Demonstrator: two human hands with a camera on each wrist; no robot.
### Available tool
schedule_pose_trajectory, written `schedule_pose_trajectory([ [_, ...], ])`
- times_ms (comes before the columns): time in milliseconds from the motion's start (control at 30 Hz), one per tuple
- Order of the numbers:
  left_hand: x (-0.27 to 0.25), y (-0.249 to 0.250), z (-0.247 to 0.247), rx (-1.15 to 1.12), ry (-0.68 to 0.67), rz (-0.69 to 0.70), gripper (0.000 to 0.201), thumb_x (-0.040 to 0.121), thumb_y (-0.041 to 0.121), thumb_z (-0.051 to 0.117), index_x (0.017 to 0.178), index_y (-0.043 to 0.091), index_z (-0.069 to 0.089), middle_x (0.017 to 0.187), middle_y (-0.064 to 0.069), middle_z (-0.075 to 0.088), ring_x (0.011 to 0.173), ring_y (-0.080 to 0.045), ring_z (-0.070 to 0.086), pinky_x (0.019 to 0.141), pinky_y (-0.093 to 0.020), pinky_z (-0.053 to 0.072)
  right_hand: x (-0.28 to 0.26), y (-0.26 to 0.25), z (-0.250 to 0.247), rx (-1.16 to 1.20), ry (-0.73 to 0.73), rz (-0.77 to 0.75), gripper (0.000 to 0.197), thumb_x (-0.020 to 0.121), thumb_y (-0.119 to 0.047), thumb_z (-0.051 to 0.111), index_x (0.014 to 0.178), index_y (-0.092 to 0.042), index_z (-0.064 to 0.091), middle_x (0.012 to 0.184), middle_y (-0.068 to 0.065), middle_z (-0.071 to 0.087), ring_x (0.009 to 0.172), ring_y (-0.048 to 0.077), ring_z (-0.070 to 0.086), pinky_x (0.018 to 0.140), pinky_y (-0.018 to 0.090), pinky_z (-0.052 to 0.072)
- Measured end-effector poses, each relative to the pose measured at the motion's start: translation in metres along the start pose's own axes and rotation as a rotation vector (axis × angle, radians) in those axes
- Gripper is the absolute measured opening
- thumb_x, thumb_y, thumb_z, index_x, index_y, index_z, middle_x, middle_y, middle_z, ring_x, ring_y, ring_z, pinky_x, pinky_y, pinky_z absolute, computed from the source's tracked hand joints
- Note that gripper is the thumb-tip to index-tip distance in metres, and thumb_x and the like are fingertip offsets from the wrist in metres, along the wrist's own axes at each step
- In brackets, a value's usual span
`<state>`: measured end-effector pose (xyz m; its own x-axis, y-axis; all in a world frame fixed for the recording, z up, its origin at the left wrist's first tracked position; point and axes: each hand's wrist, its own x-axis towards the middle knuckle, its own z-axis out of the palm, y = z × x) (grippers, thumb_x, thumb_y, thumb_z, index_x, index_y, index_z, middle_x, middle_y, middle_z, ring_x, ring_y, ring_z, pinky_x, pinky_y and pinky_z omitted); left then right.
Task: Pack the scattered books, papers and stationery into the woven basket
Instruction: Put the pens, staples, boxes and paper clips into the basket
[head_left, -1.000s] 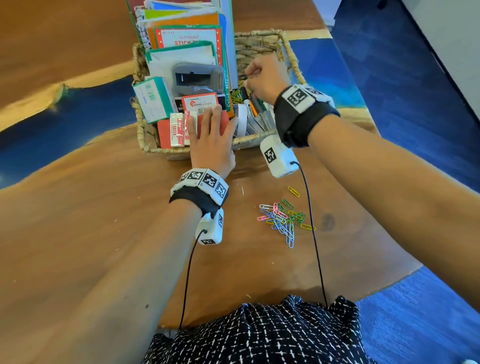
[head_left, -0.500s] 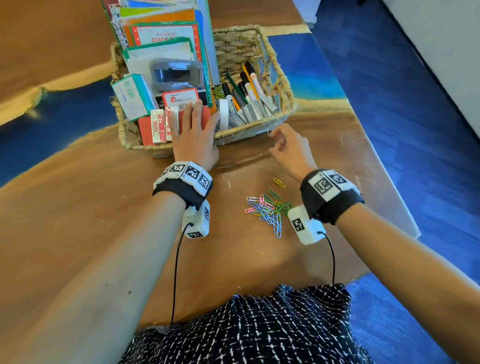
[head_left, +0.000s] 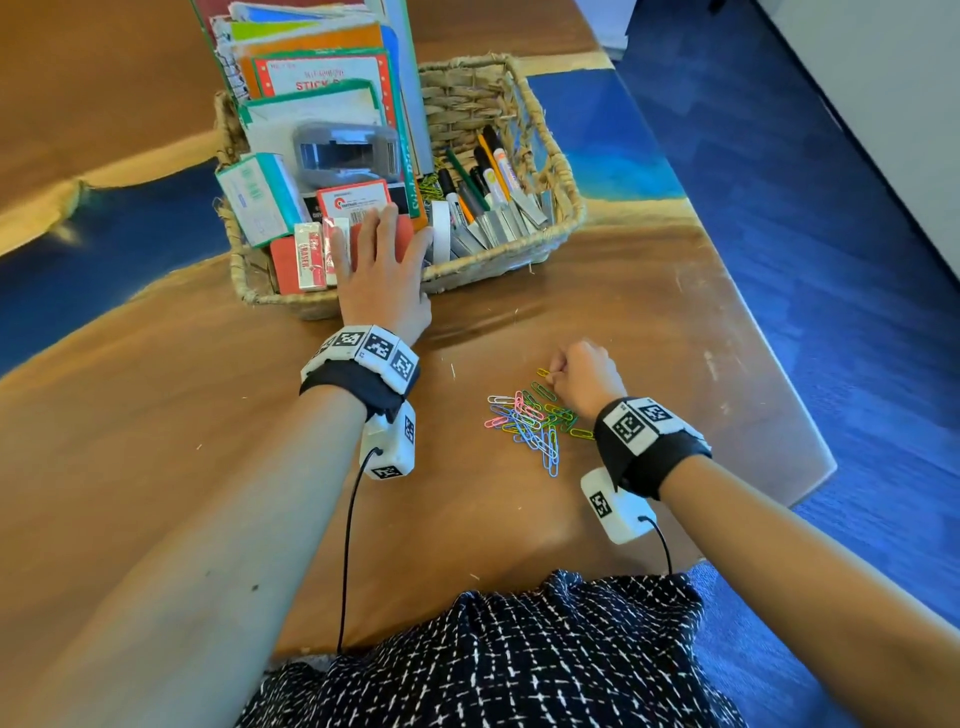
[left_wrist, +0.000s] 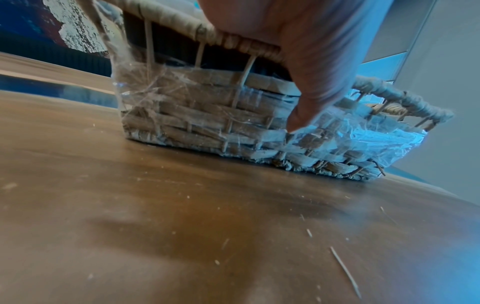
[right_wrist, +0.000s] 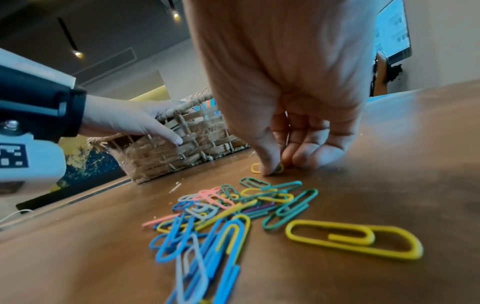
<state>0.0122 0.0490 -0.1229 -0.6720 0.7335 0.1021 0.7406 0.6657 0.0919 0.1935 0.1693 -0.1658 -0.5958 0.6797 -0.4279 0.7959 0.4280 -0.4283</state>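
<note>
The woven basket (head_left: 567, 171) (left_wrist: 182, 115) (right_wrist: 161, 158) stands on the wooden table, packed with upright books, small boxes, a tape dispenser, pens and markers. My left hand (head_left: 384, 239) (left_wrist: 298, 61) (right_wrist: 135, 121) holds its front wall, fingers lying over the rim on a red box and the thumb pressed against the outside weave. A pile of coloured paper clips (head_left: 530, 421) (right_wrist: 228, 207) lies on the table in front of the basket. My right hand (head_left: 558, 373) (right_wrist: 275, 166) is down at the pile's far edge, thumb and fingers pinching a single yellow paper clip (head_left: 544, 372) (right_wrist: 255, 167) against the tabletop.
The table's right edge (head_left: 769, 332) runs close to my right hand, with blue carpet beyond. A blue inlay crosses the table behind the basket. A large yellow clip (right_wrist: 355, 238) lies apart at the near side of the pile.
My right hand left the basket's pen section, came back down to the table and closed its fingers on the yellow clip. My left hand stayed on the basket's front.
</note>
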Motion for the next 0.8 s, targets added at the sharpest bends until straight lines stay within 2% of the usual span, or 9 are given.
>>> schedule_pose_trajectory([
  [100, 0.001, 0.0, 0.001, -0.009, 0.007, 0.005, 0.063, 0.086, 0.021, 0.063, 0.141, 0.024, 0.033, 0.155, -0.009, 0.016, 0.144, -0.03, 0.01, 0.114, -0.051, 0.0, 0.003, -0.002, 0.0, -0.001, -0.058, -0.006, 0.016, 0.087, -0.006, 0.048, 0.082, -0.005, 0.063, 0.096, 0.015, 0.064, 0.09, 0.033, 0.06, 0.084, 0.039, 0.051],
  [200, 0.001, -0.001, 0.001, -0.009, 0.008, 0.006, 0.064, 0.085, 0.022, 0.064, 0.141, 0.024, 0.033, 0.154, -0.01, 0.017, 0.144, -0.03, 0.01, 0.114, -0.051, 0.0, 0.007, -0.015, -0.011, 0.12, -0.052, -0.096, 0.026, 0.085, 0.0, 0.051, 0.067, -0.018, 0.056, 0.067, -0.004, 0.058, 0.069, 0.013, 0.053, 0.073, 0.014, 0.044],
  [233, 0.001, -0.001, 0.002, -0.011, 0.008, 0.005, 0.064, 0.086, 0.022, 0.064, 0.141, 0.024, 0.033, 0.155, -0.01, 0.016, 0.144, -0.03, 0.01, 0.114, -0.051, 0.0, 0.007, -0.023, -0.019, 0.173, -0.015, -0.15, 0.024, 0.084, 0.002, 0.053, 0.07, -0.017, 0.055, 0.062, -0.01, 0.052, 0.063, 0.007, 0.049, 0.065, 0.005, 0.038],
  [300, 0.002, -0.001, 0.002, -0.012, 0.009, 0.002, 0.064, 0.086, 0.022, 0.063, 0.142, 0.024, 0.033, 0.155, -0.009, 0.016, 0.144, -0.03, 0.009, 0.115, -0.051, 0.001, 0.005, -0.041, -0.036, 0.271, 0.047, -0.274, 0.018, 0.085, 0.002, 0.056, 0.08, -0.016, 0.056, 0.062, -0.013, 0.05, 0.058, -0.002, 0.047, 0.059, -0.001, 0.036],
  [400, 0.001, -0.002, 0.003, -0.01, 0.026, 0.009, 0.062, 0.085, 0.02, 0.063, 0.14, 0.023, 0.035, 0.154, -0.01, 0.018, 0.143, -0.03, 0.011, 0.114, -0.052, 0.003, 0.013, -0.07, -0.059, 0.334, 0.097, -0.412, 0.014, 0.087, -0.002, 0.057, 0.09, -0.016, 0.057, 0.067, -0.011, 0.051, 0.061, -0.005, 0.049, 0.062, 0.001, 0.04],
  [533, 0.0, -0.002, 0.006, 0.009, 0.059, 0.019, 0.059, 0.083, 0.019, 0.063, 0.137, 0.023, 0.039, 0.152, -0.011, 0.025, 0.142, -0.031, 0.017, 0.114, -0.052, 0.005, 0.045, -0.11, -0.079, 0.254, 0.205, -0.47, 0.013, 0.087, 0.0, 0.053, 0.093, -0.006, 0.063, 0.067, -0.014, 0.046, 0.063, -0.006, 0.045, 0.057, -0.001, 0.036],
  [667, 0.001, -0.001, 0.004, 0.02, 0.02, 0.006, 0.062, 0.085, 0.023, 0.062, 0.14, 0.026, 0.033, 0.154, -0.01, 0.018, 0.144, -0.03, 0.012, 0.114, -0.051, 0.003, 0.082, -0.152, -0.093, 0.127, 0.237, -0.436, 0.023, 0.084, 0.003, 0.048, 0.074, -0.015, 0.059, 0.066, -0.016, 0.043, 0.065, 0.0, 0.046, 0.058, 0.0, 0.038],
  [733, 0.002, -0.001, 0.003, 0.022, -0.009, 0.008, 0.064, 0.086, 0.026, 0.061, 0.142, 0.027, 0.03, 0.155, -0.009, 0.014, 0.144, -0.029, 0.008, 0.115, -0.051, 0.0, 0.098, -0.168, -0.095, 0.13, 0.274, -0.408, 0.024, 0.083, 0.002, 0.049, 0.072, -0.018, 0.059, 0.065, -0.016, 0.045, 0.076, 0.009, 0.054, 0.076, 0.018, 0.051],
  [800, 0.001, -0.002, 0.002, 0.026, -0.028, 0.01, 0.066, 0.086, 0.027, 0.06, 0.143, 0.028, 0.027, 0.156, -0.009, 0.012, 0.145, -0.029, 0.006, 0.115, -0.05, -0.001, 0.106, -0.176, -0.092, 0.161, 0.293, -0.404, 0.019, 0.081, 0.001, 0.05, 0.081, -0.011, 0.065, 0.064, -0.012, 0.048, 0.079, 0.014, 0.056, 0.083, 0.032, 0.053],
])
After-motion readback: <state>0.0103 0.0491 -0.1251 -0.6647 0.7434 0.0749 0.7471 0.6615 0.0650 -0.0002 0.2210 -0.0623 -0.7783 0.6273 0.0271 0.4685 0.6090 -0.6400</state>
